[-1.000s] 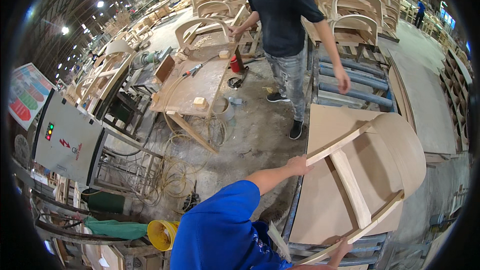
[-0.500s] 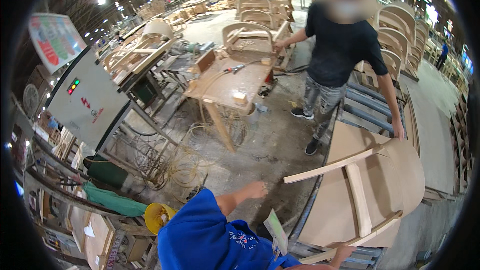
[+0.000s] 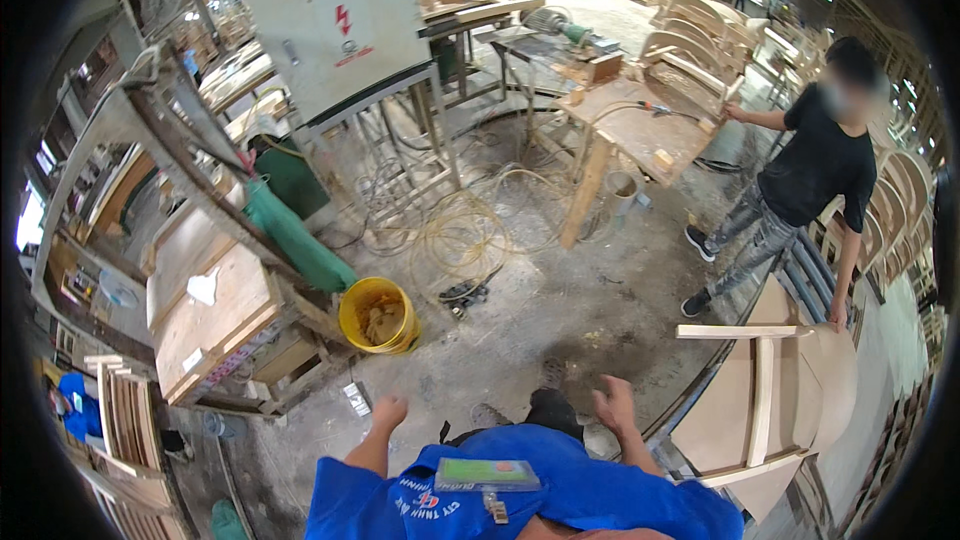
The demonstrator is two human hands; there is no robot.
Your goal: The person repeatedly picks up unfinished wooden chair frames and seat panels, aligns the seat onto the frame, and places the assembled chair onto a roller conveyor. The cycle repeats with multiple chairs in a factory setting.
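My left hand hangs in front of me over the concrete floor, its fingers curled in with nothing seen in them. Below it on the floor lies a small white object. On the other side, my right hand is held out bare, thumb and fingers apart. Nearest to that hand is a pale wooden chair frame, resting on a curved brown sheet at the right. Another person's hand touches the sheet's far edge.
A yellow bucket stands ahead at the left, beside a wooden workbench. Coiled hoses spread across the floor below a grey electrical cabinet. The co-worker stands between a wooden table and a roller conveyor.
My view has swung to the left. My right hand has let go of the chair frame, which now lies farther off to the right. My left hand has come back nearer my body.
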